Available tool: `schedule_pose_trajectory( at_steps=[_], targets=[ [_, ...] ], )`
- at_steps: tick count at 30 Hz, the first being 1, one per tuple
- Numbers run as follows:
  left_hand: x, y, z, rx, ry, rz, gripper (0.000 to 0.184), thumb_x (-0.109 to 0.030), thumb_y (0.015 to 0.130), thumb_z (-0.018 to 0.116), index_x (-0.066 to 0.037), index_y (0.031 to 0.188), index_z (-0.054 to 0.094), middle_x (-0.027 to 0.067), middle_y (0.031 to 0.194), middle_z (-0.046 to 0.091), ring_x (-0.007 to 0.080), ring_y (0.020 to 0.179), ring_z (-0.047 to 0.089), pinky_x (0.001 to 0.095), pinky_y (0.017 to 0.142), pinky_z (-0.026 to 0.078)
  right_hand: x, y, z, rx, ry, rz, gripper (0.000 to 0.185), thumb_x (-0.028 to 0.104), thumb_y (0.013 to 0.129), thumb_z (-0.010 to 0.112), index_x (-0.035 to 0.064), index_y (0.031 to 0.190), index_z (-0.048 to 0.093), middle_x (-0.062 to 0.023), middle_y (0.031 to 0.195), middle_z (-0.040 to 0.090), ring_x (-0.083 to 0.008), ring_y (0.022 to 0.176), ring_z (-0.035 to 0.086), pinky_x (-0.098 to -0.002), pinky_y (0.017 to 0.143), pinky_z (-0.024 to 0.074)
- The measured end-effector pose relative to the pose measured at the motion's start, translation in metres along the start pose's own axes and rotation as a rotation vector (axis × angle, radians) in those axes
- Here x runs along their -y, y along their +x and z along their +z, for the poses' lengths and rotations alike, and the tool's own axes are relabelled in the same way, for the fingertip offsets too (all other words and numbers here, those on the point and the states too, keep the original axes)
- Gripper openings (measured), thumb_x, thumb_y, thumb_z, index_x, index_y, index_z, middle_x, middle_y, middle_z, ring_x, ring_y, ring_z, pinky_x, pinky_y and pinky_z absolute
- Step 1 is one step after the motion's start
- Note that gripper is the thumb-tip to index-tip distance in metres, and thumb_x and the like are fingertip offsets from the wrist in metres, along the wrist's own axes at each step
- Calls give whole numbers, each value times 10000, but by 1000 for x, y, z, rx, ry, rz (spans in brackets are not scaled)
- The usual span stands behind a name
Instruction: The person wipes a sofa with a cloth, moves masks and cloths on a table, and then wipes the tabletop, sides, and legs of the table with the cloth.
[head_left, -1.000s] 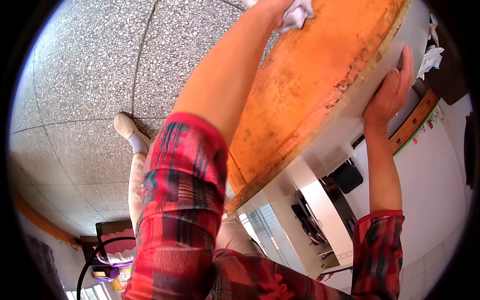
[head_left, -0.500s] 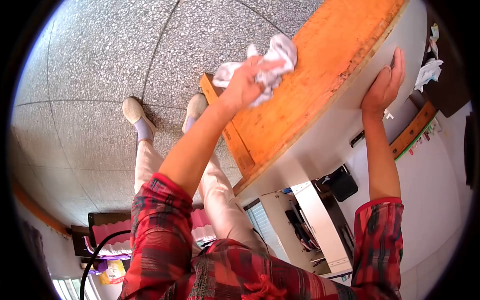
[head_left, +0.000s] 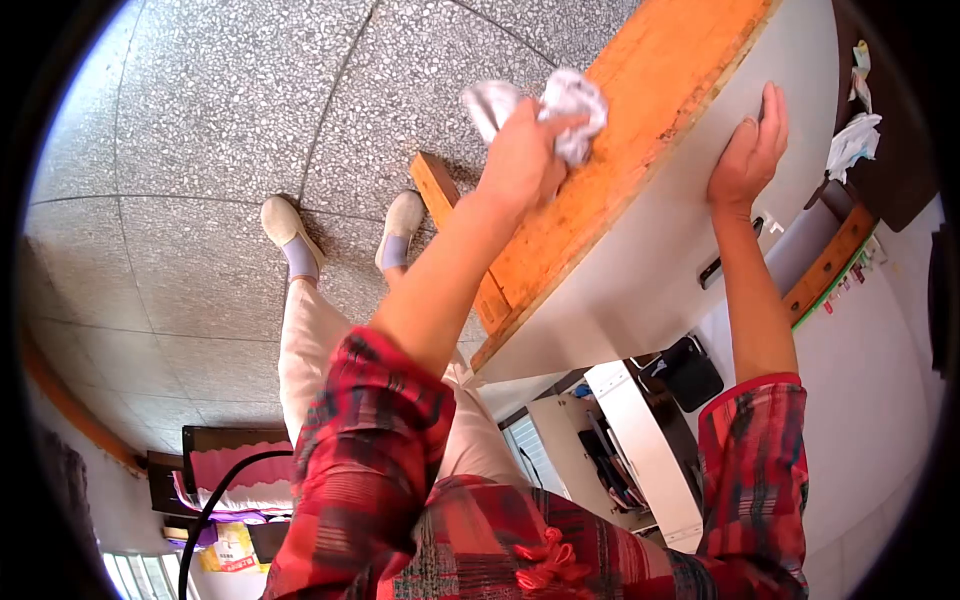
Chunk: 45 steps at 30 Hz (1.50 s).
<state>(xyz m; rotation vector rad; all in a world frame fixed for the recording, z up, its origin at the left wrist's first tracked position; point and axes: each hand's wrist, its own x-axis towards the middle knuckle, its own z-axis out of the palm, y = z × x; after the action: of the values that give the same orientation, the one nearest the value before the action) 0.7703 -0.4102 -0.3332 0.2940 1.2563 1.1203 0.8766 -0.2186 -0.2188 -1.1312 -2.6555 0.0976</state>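
My left hand [head_left: 525, 160] is closed on a white cloth [head_left: 572, 110], pressing it to an orange wooden surface [head_left: 640, 90] with a worn, chipped edge. Part of the cloth sticks out past the fingers over the floor side. My right hand [head_left: 750, 155] lies flat with fingers stretched out against a smooth white panel [head_left: 620, 270] that adjoins the orange wood. Nothing shows in that hand. An orange wooden strip [head_left: 435, 190] runs along the near end of the wood, partly hidden behind my left forearm.
Below is a speckled stone floor [head_left: 220, 110], with my shoes [head_left: 290, 222] on it. A black fitting [head_left: 710, 272] shows near my right forearm. Crumpled white material [head_left: 853, 145] lies at the far right. A white cabinet [head_left: 645, 450] and a black bag [head_left: 690, 372] appear lower right.
My left hand has moved the cloth a little to the right along the wood, and the cloth looks more bunched. My right hand stays on the white panel. The view has shifted slightly.
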Motion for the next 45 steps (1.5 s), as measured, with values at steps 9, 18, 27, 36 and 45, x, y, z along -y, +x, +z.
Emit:
schedule_pose_trajectory(
  at_steps=[9,18,27,36,45],
  targets=[
    [-4,17,11,-54,-193,-61,475,149,795,502,-60,1222,512,157,1152,506,210,929,527,322,753,488,-2,2,-1,-7,-20,-15,432,95,866,412,15,1287,467,-209,1343,424,-350,1222,396,-415,1015,293],
    [-27,-51,-8,88,-414,-140,498,70,733,567,-108,1198,589,173,1173,490,290,1015,558,345,811,484,-4,3,-1,-39,-53,-16,441,108,852,419,42,1283,480,-195,1335,439,-346,1169,434,-412,990,319],
    [13,68,14,-153,448,107,260,-67,850,571,-61,1106,608,89,825,593,208,677,597,291,580,490,-7,2,0,-23,-25,7,445,119,845,432,59,1283,481,-189,1349,424,-342,1202,414,-428,1005,299],
    [3,-15,-10,-229,-489,-566,157,-180,872,600,-73,986,584,33,737,602,147,543,575,298,471,464,1,4,-6,2,-15,76,458,122,834,435,61,1286,481,-179,1360,410,-341,1214,400,-454,1012,274],
    [-10,-15,-7,-146,-451,-816,291,-278,847,662,-125,1047,517,29,701,543,156,461,550,306,394,437,2,17,-17,54,1,113,460,174,837,436,2,1261,480,-207,1364,390,-377,1241,364,-480,1032,242]
  ],
)
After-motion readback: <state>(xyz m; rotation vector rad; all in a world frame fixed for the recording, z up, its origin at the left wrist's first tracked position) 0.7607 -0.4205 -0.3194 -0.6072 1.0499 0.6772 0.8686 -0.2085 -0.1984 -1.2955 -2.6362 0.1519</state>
